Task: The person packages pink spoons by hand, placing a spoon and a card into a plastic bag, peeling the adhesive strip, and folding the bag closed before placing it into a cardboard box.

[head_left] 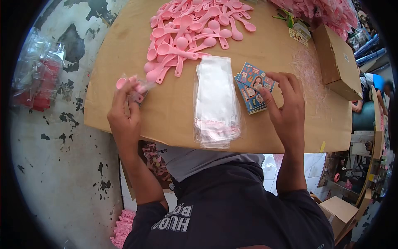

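At the table's left edge my left hand (pixel 125 112) is closed on a bagged pink spoon (pixel 140 88), with crinkled transparent plastic around it and a dark card edge showing below. My right hand (pixel 287 103) has its thumb and fingers on the top card (pixel 258 79) of a stack of blue printed cards (pixel 253 101); this card sits turned against the ones beneath. Between the hands lies a pile of transparent plastic bags (pixel 214 97). Beyond them a large heap of pink spoons (pixel 186 39) covers the far part of the table.
The brown table (pixel 166 120) reaches my waist. At its right stand a cardboard box (pixel 336 62) and a tangle of thin plastic strips (pixel 309 74). Plastic bags (pixel 39 79) hang by the left wall. Another person (pixel 369 85) is at the far right; a carton (pixel 338 211) sits below.
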`<action>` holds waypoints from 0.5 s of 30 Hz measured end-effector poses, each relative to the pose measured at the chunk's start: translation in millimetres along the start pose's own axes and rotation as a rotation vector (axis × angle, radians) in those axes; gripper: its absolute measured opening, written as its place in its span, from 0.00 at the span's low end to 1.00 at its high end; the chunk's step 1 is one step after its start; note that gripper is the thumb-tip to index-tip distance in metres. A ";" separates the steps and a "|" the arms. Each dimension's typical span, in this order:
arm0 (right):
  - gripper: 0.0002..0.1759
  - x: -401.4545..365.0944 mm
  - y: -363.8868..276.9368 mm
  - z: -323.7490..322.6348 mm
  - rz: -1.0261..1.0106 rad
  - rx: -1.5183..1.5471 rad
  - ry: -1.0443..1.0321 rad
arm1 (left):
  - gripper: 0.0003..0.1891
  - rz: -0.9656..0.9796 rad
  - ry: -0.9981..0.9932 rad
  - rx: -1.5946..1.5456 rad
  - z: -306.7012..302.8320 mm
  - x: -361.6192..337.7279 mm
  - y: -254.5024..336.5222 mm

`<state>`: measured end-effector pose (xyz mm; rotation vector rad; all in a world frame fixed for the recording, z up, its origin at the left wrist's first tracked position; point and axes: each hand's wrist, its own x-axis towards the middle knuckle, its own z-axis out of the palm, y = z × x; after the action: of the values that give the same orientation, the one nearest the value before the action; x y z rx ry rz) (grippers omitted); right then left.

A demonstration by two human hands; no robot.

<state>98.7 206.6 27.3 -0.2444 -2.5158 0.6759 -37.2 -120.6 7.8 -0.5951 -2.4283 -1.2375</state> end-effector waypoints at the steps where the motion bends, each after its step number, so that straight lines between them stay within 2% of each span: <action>1: 0.21 0.4 4.2 1.3 0.020 -0.078 0.020 | 0.22 -0.158 -0.130 0.117 -3.8 -4.6 -9.1; 5: 0.25 -0.3 23.5 7.2 0.103 -0.107 -0.002 | 0.24 -0.137 -0.087 -0.002 -2.7 -11.4 -29.9; 8: 0.25 2.6 27.8 11.2 0.146 -0.063 -0.025 | 0.19 -0.139 -0.004 0.028 1.1 -1.6 -23.4; 10: 0.21 5.0 25.3 11.1 0.211 0.045 -0.066 | 0.12 0.094 0.085 0.090 16.1 2.4 -1.2; 12: 0.18 7.8 22.5 9.6 0.232 0.083 -0.049 | 0.09 0.053 -0.019 -0.029 36.1 -8.9 22.5; 14: 0.15 9.1 24.3 10.9 0.248 0.124 -0.028 | 0.12 -0.063 -0.282 -0.001 53.3 -18.1 51.6; 15: 0.13 8.0 27.7 11.9 0.217 0.123 0.009 | 0.12 -0.062 -0.284 -0.001 62.0 -20.9 58.1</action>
<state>86.6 227.7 7.8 -0.4789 -2.4499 0.9092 3.1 -43.1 2.4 -0.7459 -2.6964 -1.2521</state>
